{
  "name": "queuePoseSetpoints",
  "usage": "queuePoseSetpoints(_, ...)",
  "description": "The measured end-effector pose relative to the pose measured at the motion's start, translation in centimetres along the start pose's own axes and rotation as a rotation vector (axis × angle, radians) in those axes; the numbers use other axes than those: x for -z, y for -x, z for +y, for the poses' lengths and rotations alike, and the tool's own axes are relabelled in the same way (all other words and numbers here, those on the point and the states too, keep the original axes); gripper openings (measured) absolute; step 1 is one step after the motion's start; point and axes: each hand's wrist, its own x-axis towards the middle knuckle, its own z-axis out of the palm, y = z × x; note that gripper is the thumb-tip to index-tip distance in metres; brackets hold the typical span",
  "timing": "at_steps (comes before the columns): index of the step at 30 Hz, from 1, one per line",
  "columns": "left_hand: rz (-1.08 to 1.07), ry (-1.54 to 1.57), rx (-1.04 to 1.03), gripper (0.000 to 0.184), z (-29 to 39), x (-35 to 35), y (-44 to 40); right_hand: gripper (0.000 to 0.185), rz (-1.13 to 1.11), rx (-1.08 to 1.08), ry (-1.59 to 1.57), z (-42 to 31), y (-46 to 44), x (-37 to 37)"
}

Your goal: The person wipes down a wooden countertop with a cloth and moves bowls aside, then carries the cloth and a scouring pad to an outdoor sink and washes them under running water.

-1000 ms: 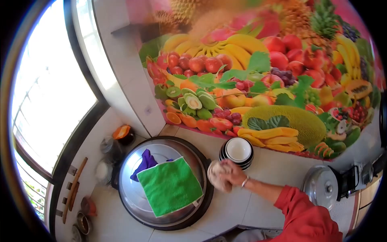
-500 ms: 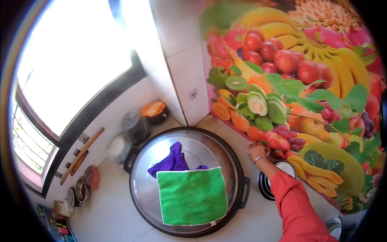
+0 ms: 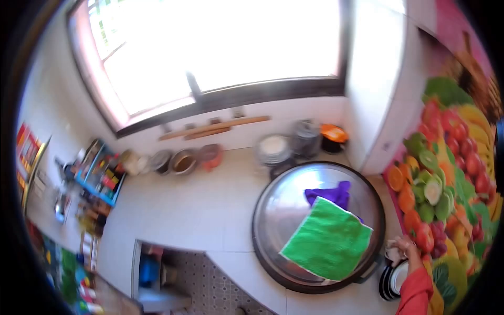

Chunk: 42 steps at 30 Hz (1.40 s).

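Note:
At the right, beside the fruit-print wall, my right hand [image 3: 403,244] extends from a red sleeve. Its fingers are bent around a small, pale, crumpled-looking thing [image 3: 392,255], too blurred to name. Just below the hand stands a group of black-and-white round dishes or lids [image 3: 398,277]. To the left, a large round metal lid or vessel top [image 3: 278,220] with a dark rim sits on the counter. A green cloth [image 3: 328,239] is spread over it, partly covering a purple cloth [image 3: 336,194]. My left hand is out of view.
Along the window wall stand a black pot with an orange cover [image 3: 334,135], a grey covered jar [image 3: 306,137], stacked pale dishes [image 3: 274,148] and several small pots [image 3: 184,161]. A blue rack [image 3: 94,163] holds items at the left. The counter [image 3: 199,210] has an open recess below.
The view has swung left, bringing the rack and more counter into sight. My right hand has come down from the printed wall, and a pale thing now shows at its fingers.

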Motion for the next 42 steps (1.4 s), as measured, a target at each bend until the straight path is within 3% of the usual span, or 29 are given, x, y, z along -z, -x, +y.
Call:
queuePoseSetpoints(1,0.058,0.038,-0.002,0.038,-0.9,-0.3,0.1,0.028,0.064,0.184,0.133,-3.6,3.7,1.8)
queuePoseSetpoints(2,0.104,0.065,-0.007,0.038,-1.7,-0.3,0.5,0.026,-0.022,0.195,-0.216,-2.5,2.6,2.0)
queuePoseSetpoints(3,0.126,0.085,0.002,0.038,-2.2,-0.3,1.1,0.023,0.005,0.362,-0.039,-2.2,2.0,3.3)
queuePoseSetpoints(9,0.099,0.117,0.176,0.043,-5.3,1.0,3.6,0.024,-0.309,0.58,-0.533,-16.6,15.3,2.8)
queuePoseSetpoints(12,0.171,0.117,0.119,0.044,-8.6,1.4,4.6,0.024,-0.54,0.708,-0.64,-23.4,19.5,-1.7)
queuePoseSetpoints(15,0.178,0.189,0.181,0.044,-11.6,3.4,6.2,0.024,-0.748,0.759,-0.669,-29.6,22.8,-8.9)
queuePoseSetpoints(17,0.252,0.254,0.165,0.043,-15.6,4.2,7.1,0.026,-0.765,0.664,-0.69,-34.1,27.2,-14.6)
queuePoseSetpoints(19,0.306,0.284,0.193,0.043,-19.5,5.8,9.2,0.028,-0.919,0.767,-0.607,-36.3,26.7,-21.4)
queuePoseSetpoints(21,0.338,0.328,0.201,0.042,-20.8,9.4,13.1,0.03,-1.072,0.618,-0.706,-41.8,32.8,-27.4)
queuePoseSetpoints(23,0.443,0.331,0.241,0.043,-25.1,9.7,15.2,0.036,-1.278,0.821,-0.674,-44.2,30.3,-34.8)
queuePoseSetpoints(25,0.316,0.371,0.456,0.046,-27.2,11.3,17.9,0.043,-1.257,0.505,-0.684,-49.5,37.5,-39.7)
queuePoseSetpoints(29,0.442,0.438,0.624,0.052,-33.3,9.6,21.2,0.042,-1.378,0.449,-0.572,-56.4,41.9,-51.5)
queuePoseSetpoints(38,0.601,0.789,0.784,0.048,-32.2,7.6,23.1,0.032,-1.425,0.556,-0.192,-69.9,51.5,-69.6)
queuePoseSetpoints(42,0.859,0.826,0.943,0.046,-29.2,6.9,22.2,0.028,-1.401,0.718,-0.011,-74.6,54.1,-76.7)
